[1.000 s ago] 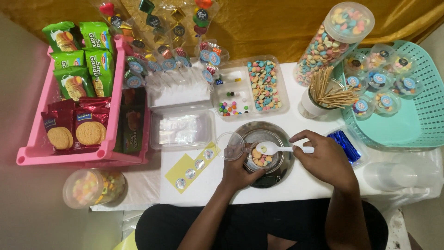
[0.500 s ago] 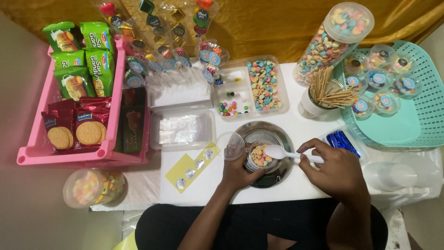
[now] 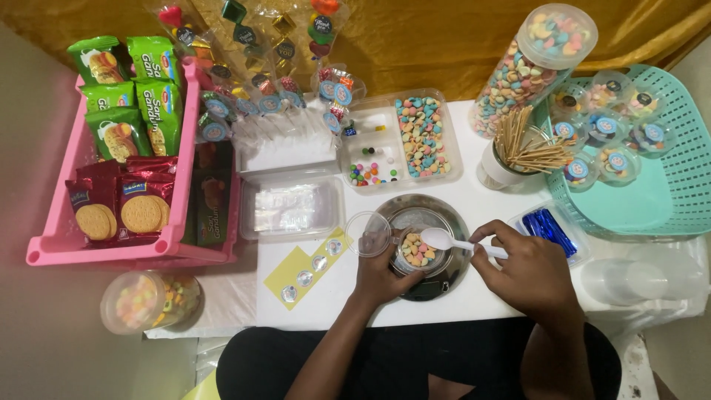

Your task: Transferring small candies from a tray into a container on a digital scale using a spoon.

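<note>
Left hand [image 3: 379,275] grips candy cup [image 3: 417,250]; right hand [image 3: 527,271] pinches white spoon [image 3: 463,242]; scale [image 3: 429,248] probably beneath.

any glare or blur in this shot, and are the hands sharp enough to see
Head view: even, soft light, with glare on the clear tray and metal scale; both left hand and right hand are sharp, as is the white spoon; edges bow from the wide lens.
</note>
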